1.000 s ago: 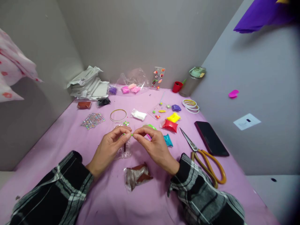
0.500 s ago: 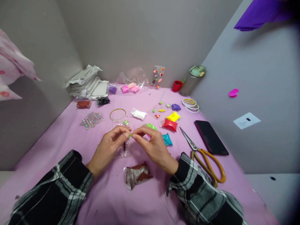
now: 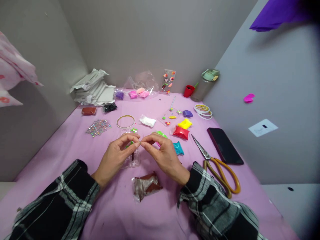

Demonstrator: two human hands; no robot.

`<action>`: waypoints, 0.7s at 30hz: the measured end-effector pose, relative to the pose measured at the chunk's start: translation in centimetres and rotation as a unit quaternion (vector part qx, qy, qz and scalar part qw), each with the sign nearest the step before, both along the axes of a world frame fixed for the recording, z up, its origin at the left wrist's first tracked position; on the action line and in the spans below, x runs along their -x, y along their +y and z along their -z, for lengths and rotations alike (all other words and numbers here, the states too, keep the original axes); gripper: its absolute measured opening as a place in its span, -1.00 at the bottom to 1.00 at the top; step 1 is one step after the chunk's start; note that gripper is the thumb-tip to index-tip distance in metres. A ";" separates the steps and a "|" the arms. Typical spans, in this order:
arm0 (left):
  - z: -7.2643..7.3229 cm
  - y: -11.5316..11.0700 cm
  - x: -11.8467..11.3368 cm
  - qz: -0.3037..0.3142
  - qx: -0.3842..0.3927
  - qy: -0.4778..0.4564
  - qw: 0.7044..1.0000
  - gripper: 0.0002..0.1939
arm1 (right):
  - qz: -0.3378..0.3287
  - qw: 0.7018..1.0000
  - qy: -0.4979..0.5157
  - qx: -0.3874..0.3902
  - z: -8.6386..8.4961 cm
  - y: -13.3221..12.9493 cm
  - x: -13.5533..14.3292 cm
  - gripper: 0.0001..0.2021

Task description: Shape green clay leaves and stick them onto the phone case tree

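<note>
My left hand and my right hand meet fingertip to fingertip, both closed in a pinch. Between them is a tiny green clay piece, mostly covered by the fingers. Under my left hand lies a clear plastic case bearing a brown strip and green bits, with a green flower near its far end. Just beyond my right hand are a bright green clay packet and a teal clay packet. A brown clay packet rests on the cloth nearer to me.
Scissors and a phone lie at right. Red and yellow clay packets, a white packet, a bangle and a gem sheet lie farther back. A bottle stands by the wall.
The green piece shows less between my fingertips than before, and the left fingertips have shifted slightly. Everything on the table stays put.
</note>
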State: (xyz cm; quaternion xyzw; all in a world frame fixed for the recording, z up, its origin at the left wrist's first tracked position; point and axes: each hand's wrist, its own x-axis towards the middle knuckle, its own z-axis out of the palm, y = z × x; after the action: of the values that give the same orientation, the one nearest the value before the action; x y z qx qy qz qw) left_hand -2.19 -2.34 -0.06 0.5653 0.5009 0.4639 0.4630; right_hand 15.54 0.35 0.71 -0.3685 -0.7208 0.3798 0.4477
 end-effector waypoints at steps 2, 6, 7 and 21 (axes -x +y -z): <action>0.1 0.1 0.0 -0.003 0.003 0.001 1.000 -0.82 | 0.001 1.000 -0.001 -0.001 0.0 0.0 0.0 -0.92; -0.1 0.1 -0.1 -0.004 0.000 0.001 1.000 -0.82 | 0.001 1.000 -0.001 0.002 0.0 0.0 0.0 -0.93; -0.2 0.1 -0.2 -0.006 -0.002 0.002 1.000 -0.82 | 0.002 1.000 0.001 0.004 0.0 0.0 0.0 -0.93; -0.1 0.0 -0.1 0.000 -0.001 0.012 1.000 -0.81 | 0.006 1.000 0.002 0.006 -0.2 -0.1 0.0 -0.91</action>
State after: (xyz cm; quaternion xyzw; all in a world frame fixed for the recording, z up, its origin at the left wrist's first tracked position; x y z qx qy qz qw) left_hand -2.11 -2.37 0.03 0.5713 0.5056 0.4579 0.4564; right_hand 15.58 0.27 0.92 -0.3746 -0.7151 0.3827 0.4492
